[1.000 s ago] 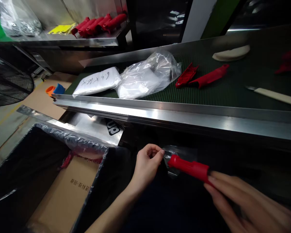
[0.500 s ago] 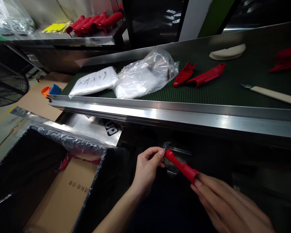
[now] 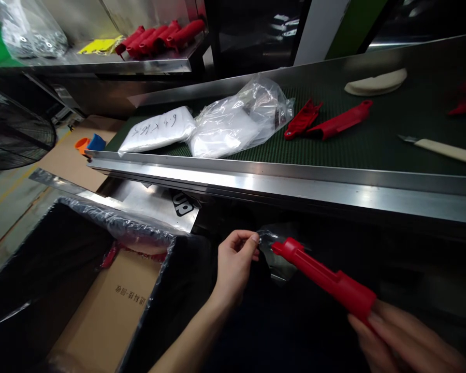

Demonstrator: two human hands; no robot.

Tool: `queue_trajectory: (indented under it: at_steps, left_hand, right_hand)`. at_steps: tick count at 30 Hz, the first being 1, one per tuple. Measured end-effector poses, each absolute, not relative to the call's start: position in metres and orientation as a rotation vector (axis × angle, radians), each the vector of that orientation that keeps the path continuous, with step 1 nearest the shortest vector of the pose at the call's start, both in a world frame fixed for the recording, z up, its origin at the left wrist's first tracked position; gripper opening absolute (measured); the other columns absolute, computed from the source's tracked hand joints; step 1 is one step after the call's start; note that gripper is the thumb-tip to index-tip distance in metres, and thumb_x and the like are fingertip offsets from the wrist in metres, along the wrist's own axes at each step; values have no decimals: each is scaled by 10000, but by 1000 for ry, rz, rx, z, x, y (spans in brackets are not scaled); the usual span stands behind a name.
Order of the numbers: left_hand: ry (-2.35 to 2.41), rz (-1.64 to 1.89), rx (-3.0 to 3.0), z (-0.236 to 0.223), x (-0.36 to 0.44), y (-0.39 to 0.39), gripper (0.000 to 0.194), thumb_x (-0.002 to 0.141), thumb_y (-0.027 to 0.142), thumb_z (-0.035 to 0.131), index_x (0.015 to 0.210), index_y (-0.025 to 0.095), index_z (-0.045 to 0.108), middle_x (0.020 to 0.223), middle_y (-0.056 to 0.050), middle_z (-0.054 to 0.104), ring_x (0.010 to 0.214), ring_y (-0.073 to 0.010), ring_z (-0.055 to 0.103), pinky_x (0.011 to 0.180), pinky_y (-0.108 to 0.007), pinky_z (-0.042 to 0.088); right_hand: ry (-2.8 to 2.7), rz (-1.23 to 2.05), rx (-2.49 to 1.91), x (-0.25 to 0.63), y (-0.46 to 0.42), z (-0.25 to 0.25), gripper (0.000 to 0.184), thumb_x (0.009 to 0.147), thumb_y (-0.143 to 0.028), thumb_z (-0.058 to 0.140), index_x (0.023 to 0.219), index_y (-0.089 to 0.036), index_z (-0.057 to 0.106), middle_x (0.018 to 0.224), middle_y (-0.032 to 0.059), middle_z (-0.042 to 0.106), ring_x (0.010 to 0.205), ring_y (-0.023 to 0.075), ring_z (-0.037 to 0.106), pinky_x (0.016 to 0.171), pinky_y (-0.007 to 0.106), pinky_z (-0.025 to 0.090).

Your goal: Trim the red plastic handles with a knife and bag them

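My left hand (image 3: 236, 259) is closed, thumb and fingertips pinching the edge of a small clear plastic bag (image 3: 281, 267) that hangs below the conveyor's front rail. To the right, my right hand (image 3: 404, 336) grips the wide end of a red tubular plastic part (image 3: 326, 277). The part slants up to the left, and its narrow stepped end is close to the bag, overlapping it in view. Whether that tip is inside the bag, I cannot tell. Parts of my right hand are blurred and cut off by the frame.
On the green conveyor belt (image 3: 241, 155) lie a stack of clear bags (image 3: 225, 129), a white packet (image 3: 159, 129), red shells (image 3: 341, 122) and a craft knife (image 3: 446, 150). A lined carton (image 3: 112, 223) stands at lower left. Red parts (image 3: 161, 39) rest on a shelf.
My right hand has drawn the red part right and toward me, and more of its length shows. My left hand has stayed nearly in place with the bag. The view has shifted slightly.
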State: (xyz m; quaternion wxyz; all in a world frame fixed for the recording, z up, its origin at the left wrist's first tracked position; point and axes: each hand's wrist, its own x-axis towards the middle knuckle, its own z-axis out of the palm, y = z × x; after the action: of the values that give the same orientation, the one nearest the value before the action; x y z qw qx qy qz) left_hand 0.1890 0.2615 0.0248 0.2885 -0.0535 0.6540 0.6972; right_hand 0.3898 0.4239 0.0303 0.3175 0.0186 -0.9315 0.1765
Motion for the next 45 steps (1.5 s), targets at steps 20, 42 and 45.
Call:
queue_trajectory:
  at_steps: [20,42,45]
  left_hand:
    - [1624,1839,92,13,194,257,185,882,330,657,904,147,661,757,-25,606,666,-115,538,654,-245,455]
    - [2271,1754,579,12,221,236,148,977,149,461,937,193,597,911,-46,602,849,-161,579,757,-294,470]
    - [2337,1646,740,7,224,227,100,912,150,514,867,191,592,839,-45,595,779,-178,546,721,-330,440]
  right_hand:
    - [-2538,636,412,348,412,22,329,865,61,528,1168,2,640,1244,236,627,1253,316,555,971,407,569]
    - [-2421,973,36,319,394,-3,219,924,-192,577,1088,-230,716,1124,39,701,1033,188,677,889,242,568]
    - [-2546,631,529,308,415,-25,270,944,-270,519,1135,-286,709,1130,18,692,1012,168,668,793,204,567]
